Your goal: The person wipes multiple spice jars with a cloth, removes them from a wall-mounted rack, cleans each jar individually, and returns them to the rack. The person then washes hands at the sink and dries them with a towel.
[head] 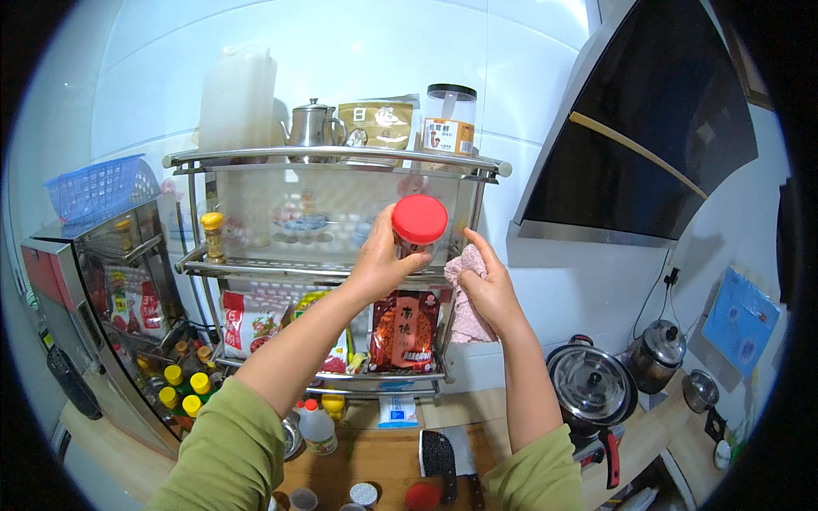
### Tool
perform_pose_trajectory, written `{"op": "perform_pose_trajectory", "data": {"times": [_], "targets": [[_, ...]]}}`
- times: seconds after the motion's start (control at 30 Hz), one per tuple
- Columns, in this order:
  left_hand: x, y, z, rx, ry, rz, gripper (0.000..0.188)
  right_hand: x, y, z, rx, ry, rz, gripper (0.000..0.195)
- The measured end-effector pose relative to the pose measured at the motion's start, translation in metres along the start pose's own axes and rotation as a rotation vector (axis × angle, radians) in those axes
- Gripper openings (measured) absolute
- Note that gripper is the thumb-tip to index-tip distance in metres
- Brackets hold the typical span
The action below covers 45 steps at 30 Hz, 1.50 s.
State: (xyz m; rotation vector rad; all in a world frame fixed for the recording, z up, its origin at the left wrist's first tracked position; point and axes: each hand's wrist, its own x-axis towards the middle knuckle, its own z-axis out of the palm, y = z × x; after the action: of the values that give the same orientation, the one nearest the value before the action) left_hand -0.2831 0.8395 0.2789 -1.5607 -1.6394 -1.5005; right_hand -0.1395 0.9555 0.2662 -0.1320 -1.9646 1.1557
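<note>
My left hand [383,255] grips a clear jar with a red lid [420,219], held up before the middle tier of a metal wall rack [332,153]. Just right of it, my right hand [491,287] clutches a folded pink cloth [470,306], its index finger pointing upward. The jar's contents are mostly hidden by the lid and fingers. On that middle tier a small bottle with a yellow cap [213,237] stands at the left end. Below the jar, a red seasoning packet [404,332] leans on the lower tier beside a white and red packet [252,322].
A steel kettle [313,124], a gold pouch [376,124] and a black-lidded jar [448,120] occupy the top tier. A lidded pot [591,383] sits at right under the range hood [639,128]. Knives, including a black-handled one [438,460], lie on the wooden board [370,441].
</note>
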Motion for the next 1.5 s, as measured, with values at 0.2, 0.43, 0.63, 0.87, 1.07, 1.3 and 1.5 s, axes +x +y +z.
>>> {"op": "perform_pose_trajectory", "data": {"times": [0.2, 0.43, 0.63, 0.87, 1.07, 1.3, 1.5], "targets": [[0.025, -0.055, 0.049, -0.125, -0.007, -0.018, 0.073, 0.043, 0.031, -0.012, -0.077, 0.03, 0.048, 0.055], [0.035, -0.065, 0.063, -0.331, -0.311, -0.293, 0.065, 0.054, 0.07, -0.015, 0.056, 0.048, 0.013, 0.046], [0.037, -0.071, 0.063, -0.428, -0.503, -0.296, 0.061, 0.048, 0.073, -0.018, 0.288, 0.006, 0.153, 0.031], [0.017, -0.056, 0.054, -0.034, -0.29, -0.166, 0.069, -0.006, 0.059, -0.018, 0.46, 0.115, 0.121, 0.034], [-0.096, -0.019, 0.031, 0.216, 0.107, 0.124, 0.053, -0.116, 0.066, -0.022, 0.439, 0.165, 0.355, 0.038], [-0.332, -0.015, 0.023, 0.127, -0.631, -0.239, 0.048, -0.25, 0.167, 0.015, 0.268, -0.032, 0.589, 0.029], [-0.405, 0.013, 0.054, -0.024, -1.046, -0.568, 0.069, -0.325, 0.231, 0.041, -0.129, -0.288, 0.489, 0.031]]}}
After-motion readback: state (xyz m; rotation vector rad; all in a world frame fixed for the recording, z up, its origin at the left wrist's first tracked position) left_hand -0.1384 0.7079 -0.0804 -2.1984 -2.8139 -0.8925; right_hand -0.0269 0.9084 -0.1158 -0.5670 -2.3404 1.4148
